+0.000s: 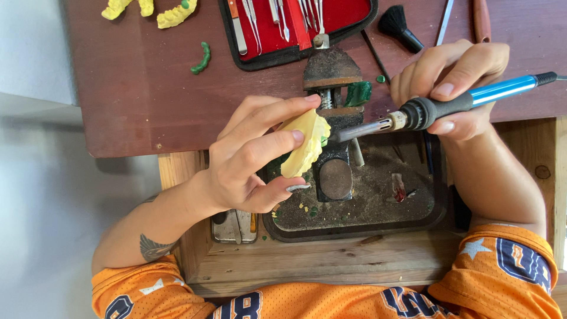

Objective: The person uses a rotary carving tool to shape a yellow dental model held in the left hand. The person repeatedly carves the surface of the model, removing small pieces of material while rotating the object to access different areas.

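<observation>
My left hand [248,159] grips a yellow dental cast [304,145] between thumb and fingers, holding it over a dark tray [360,227]. My right hand [458,88] holds a soldering-style heating tool [425,109] with a blue handle and black grip. Its metal tip points left and touches the edge of the cast, where a bit of green wax shows. A small bench clamp [331,88] stands just behind the cast.
An open red instrument case [295,26] with several metal tools lies at the back of the brown table [130,88]. More yellow casts [171,15], a green wax strip [202,58], a black brush [398,26] and a green lump [358,93] lie nearby. A wooden frame surrounds the tray.
</observation>
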